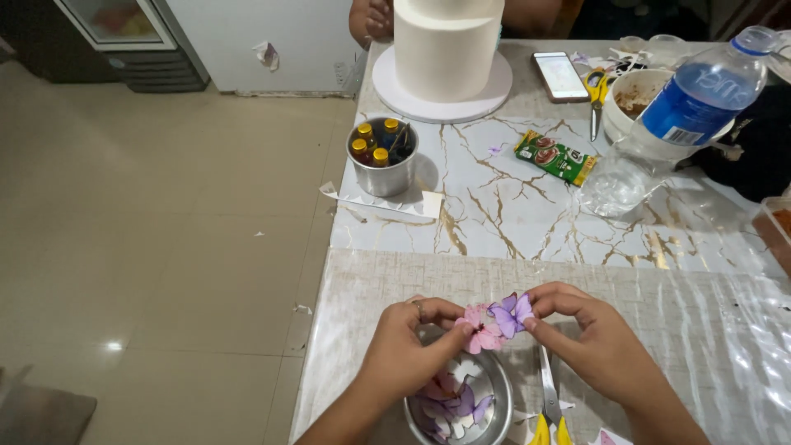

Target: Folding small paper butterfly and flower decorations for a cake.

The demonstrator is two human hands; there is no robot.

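Note:
My left hand [408, 350] pinches a pink paper butterfly [480, 328] between thumb and fingers. My right hand [593, 334] pinches a purple paper butterfly [511, 313] right beside it; the two butterflies touch or overlap at the middle. Both hands hover just above a small metal bowl [498, 404] holding several more purple, pink and white butterfly cutouts. Scissors with yellow handles [549, 408] lie under my right hand on the cloth-covered table [371, 284].
A tall white cake [445, 45] stands on a round board at the far end, with another person's hand [371, 18] behind it. A metal cup with small bottles [381, 156], a phone [559, 76], green packet [554, 156], water bottle [700, 95], brown-smeared bowl [638, 95] and second scissors [595, 99] sit on the marble top.

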